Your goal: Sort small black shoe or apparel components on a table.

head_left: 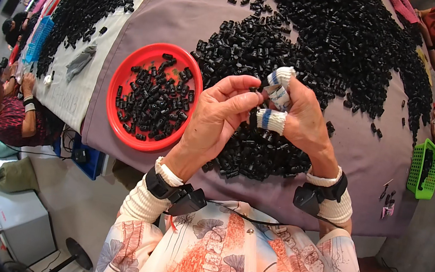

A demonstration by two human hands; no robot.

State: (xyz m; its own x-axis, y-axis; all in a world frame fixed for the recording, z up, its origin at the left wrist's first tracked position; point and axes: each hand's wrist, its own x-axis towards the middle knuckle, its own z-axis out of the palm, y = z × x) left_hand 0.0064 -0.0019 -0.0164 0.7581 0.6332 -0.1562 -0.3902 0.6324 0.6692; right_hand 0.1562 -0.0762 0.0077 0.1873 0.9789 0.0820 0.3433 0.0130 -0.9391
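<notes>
My left hand (220,106) is closed, thumb and forefinger pinching a small black plastic part (255,89) that is mostly hidden by the fingers. Close against it, my right hand (308,118) curls inward with its fingertips at the same part. White and blue cloth finger covers (271,120) wrap several fingers of the right hand; whether it grips a part of its own is hidden. Under both hands lies a heap of small black cylindrical parts (265,151). Left of my left hand sits a round red tray (112,102) holding many loose black parts.
A larger heap of black parts (331,35) spreads over the far side of the cloth-covered table (151,15). At the right edge stands a green basket (417,189). A blue basket (40,39) and a co-worker (20,114) are at the left. Other people sit at the right.
</notes>
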